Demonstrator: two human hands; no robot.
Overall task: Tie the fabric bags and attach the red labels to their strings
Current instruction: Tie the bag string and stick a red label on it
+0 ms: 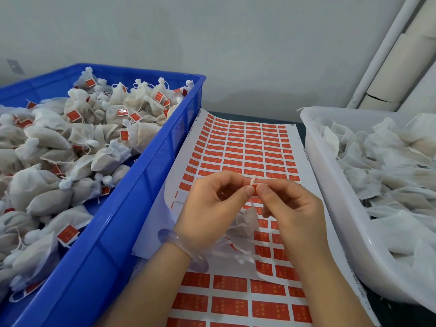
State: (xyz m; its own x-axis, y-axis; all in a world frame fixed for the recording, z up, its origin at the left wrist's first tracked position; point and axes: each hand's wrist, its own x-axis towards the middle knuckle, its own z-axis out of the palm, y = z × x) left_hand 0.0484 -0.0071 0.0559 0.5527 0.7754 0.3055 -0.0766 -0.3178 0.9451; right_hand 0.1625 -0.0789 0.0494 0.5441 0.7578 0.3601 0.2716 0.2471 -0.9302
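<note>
A small white fabric bag (245, 221) hangs by its string (253, 204) between my two hands, just above the label sheet. My left hand (212, 208) and my right hand (290, 206) meet at their fingertips and pinch the top of the string together, where a short pale loop sticks up. A red label may lie between the fingertips, but I cannot tell. The sheet of red labels (243, 152) lies flat in the middle, with several labels peeled from its near left part.
A blue crate (151, 175) on the left holds many tied bags with red labels. A white tub (330, 185) on the right holds loose untied bags. A second label sheet (236, 303) lies at the near edge. A grey wall stands behind.
</note>
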